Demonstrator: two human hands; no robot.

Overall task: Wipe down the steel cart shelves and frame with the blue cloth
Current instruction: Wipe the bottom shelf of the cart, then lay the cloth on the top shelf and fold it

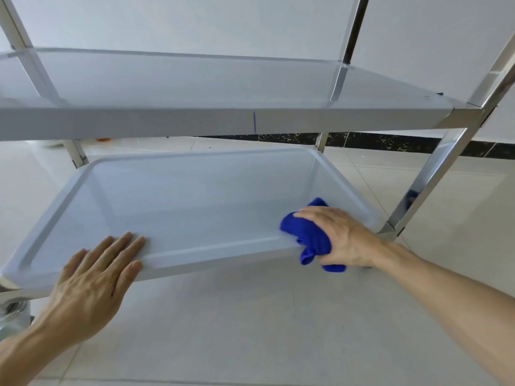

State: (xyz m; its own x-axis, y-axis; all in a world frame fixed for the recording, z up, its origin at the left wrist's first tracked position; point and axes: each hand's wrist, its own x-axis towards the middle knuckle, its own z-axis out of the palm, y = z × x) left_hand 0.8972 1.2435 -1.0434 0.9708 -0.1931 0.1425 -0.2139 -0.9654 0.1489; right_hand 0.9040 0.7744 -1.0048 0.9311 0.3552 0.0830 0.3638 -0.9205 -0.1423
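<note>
Cloth: the crumpled bright blue cloth (309,235) lies bunched on the lower shelf's near right part, spilling over its front rim, with a fold hanging down below the edge.
Right hand: the right hand (338,235) clutches the cloth, fingers curled over the top of the bundle and pressing it onto the shelf just beside the front right corner.
Lower shelf: the pale, matte steel lower shelf (178,201) is a shallow tray with a raised rim and rounded corners, sitting low above the floor.
Left hand: the left hand (97,277) lies flat with straight, spread fingers on the front rim at the near left, grasping nothing.
Upper shelf: the flat steel upper shelf (172,79) spans the top, with a thin blue mark on its front edge.
Frame: the shiny square steel front right post (434,176) rises at a slant beside the cloth; other posts stand at the back corners.
Floor: light glossy floor tiles (250,316) run to a dark speckled skirting strip (390,143) under a white wall.
</note>
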